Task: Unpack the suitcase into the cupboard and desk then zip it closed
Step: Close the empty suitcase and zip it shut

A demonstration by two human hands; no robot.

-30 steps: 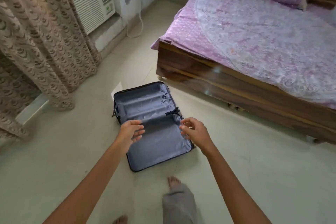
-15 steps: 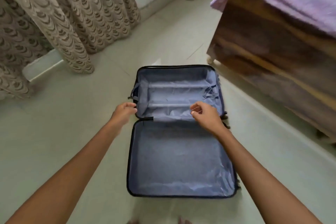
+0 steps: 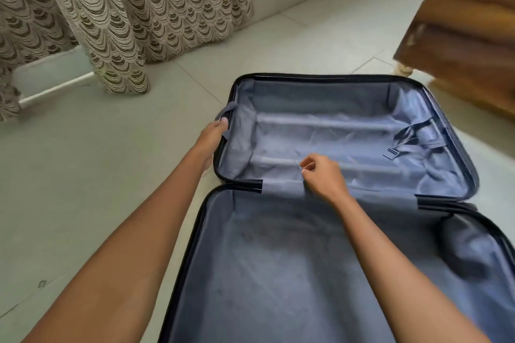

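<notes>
Suitcase [image 3: 306, 273] lies open flat on the floor [image 3: 97, 189], both halves showing bare blue lining, nothing packed in either that you can see. So the unpacking looks done and the close-and-zip step is likely next. The hinge band [image 3: 281, 186] runs left to right across your view, with the far half [image 3: 320, 108] ahead of it and the near half [image 3: 278, 287] under your forearms. Your left grip [image 3: 211, 135] sits on the outside of the far half's left rim, fingertips touching a small fabric loop [image 3: 229, 112]. The thumb is hidden, so you cannot tell if it is grasping the rim or just resting there. Your right grip [image 3: 324, 177] hovers over the middle of the hinge band, fingers curled into a loose fist, nothing visible in it. The left grip is the one placed to lift, and the far half would probably fold toward you over the near half. A buckle strap [image 3: 404, 145] lies loose at the far half's right side and could catch in the seam. No zip pull is visible. The near half is cut off at the bottom and right edges, and a dark bulge [image 3: 468, 253] in its right corner is hard to make out. Cupboard and desk are out of view. The curtain [image 3: 125, 22] is at far left and the bed frame [image 3: 459, 36] at far right.
</notes>
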